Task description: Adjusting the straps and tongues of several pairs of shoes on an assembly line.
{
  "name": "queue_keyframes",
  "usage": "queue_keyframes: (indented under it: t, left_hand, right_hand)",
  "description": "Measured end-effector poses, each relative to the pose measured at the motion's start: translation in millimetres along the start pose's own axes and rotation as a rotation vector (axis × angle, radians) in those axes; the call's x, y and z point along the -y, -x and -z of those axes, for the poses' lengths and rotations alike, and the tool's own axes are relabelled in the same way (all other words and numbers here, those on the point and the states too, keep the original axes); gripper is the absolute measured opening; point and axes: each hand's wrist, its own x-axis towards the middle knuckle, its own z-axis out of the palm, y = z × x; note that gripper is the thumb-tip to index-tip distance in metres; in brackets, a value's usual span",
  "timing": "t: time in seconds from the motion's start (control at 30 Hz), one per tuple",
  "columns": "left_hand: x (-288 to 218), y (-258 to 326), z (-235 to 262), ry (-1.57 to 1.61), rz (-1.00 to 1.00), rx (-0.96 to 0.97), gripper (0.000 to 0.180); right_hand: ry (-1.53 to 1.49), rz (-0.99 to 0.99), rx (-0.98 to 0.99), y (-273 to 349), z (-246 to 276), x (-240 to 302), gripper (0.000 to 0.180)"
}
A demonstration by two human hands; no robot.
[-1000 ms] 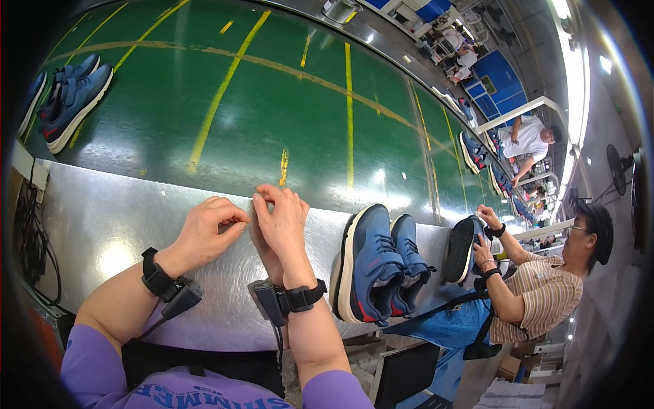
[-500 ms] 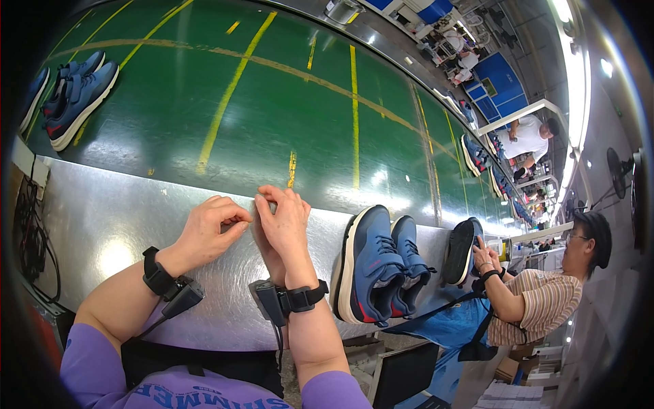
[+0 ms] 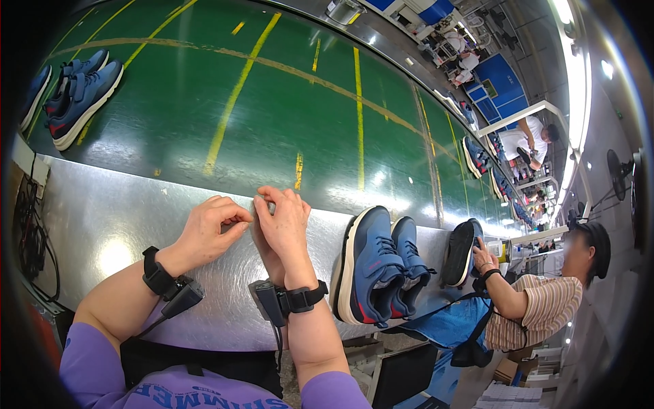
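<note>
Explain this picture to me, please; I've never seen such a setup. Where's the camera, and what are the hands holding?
There's no robot here. The view comes from a wide fisheye camera on the person's head, looking down, so straight edges bend. The left hand and right hand are bare, with black wrist straps; fingers are curled, and I see nothing held. They're over a metal table. Right of them stands a pair of blue shoes; more blue shoes sit far left on the green surface. At right, a co-worker handles a dark-soled shoe.
</note>
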Motion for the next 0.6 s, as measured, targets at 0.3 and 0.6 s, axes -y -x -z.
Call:
queue_keyframes:
  t: [0.3,0.6]
  left_hand:
    - [0.6,2.0,3.1,0.009,0.013,0.010,0.010]
    - [-2.3,0.8,0.2,0.009,0.000,0.020,0.009]
  right_hand:
    - [0.003,-0.002,0.004,1.0,0.1,5.5,0.022]
    - [0.013,-0.010,0.017,2.7,3.7,0.5,0.023]
